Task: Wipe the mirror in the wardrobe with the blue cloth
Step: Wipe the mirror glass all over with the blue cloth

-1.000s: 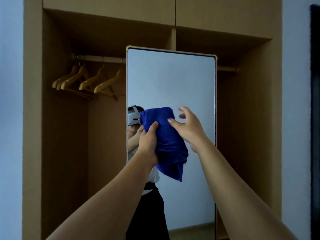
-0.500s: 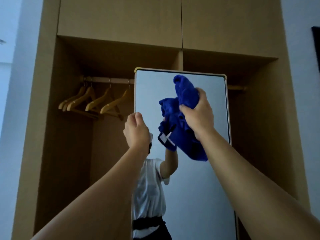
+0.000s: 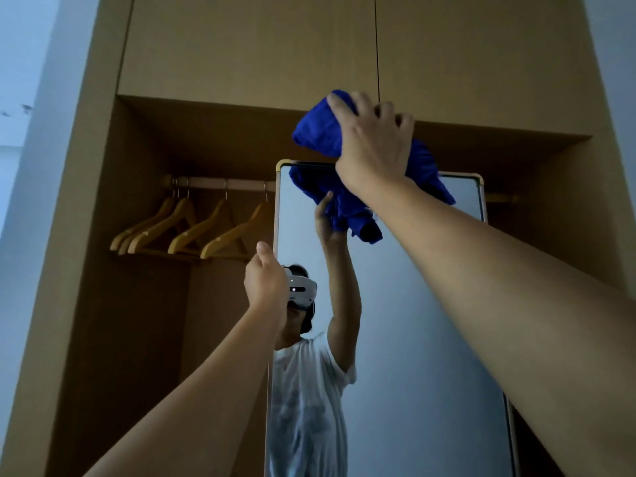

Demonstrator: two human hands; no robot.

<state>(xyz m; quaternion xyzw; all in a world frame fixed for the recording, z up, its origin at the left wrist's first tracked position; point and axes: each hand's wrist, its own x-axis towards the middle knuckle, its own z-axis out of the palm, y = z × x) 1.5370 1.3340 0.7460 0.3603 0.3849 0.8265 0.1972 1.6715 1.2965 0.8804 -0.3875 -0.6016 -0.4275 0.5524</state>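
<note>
A person's right hand (image 3: 373, 146) holds a bunched blue cloth (image 3: 321, 132) in a full grip — fingers curled over the wad — at the top edge of the mirror (image 3: 413, 304), part of the cloth hanging down over the glass. The left hand (image 3: 266, 282) grasps the mirror's left frame edge, thumb up. The gold-framed mirror stands inside an open wooden wardrobe (image 3: 103, 304), its top just under the upper cupboard. To the left, wooden hangers (image 3: 186, 232) hang on a rail (image 3: 223, 183) — well apart from both arms. Pale walls flank the wardrobe.
</note>
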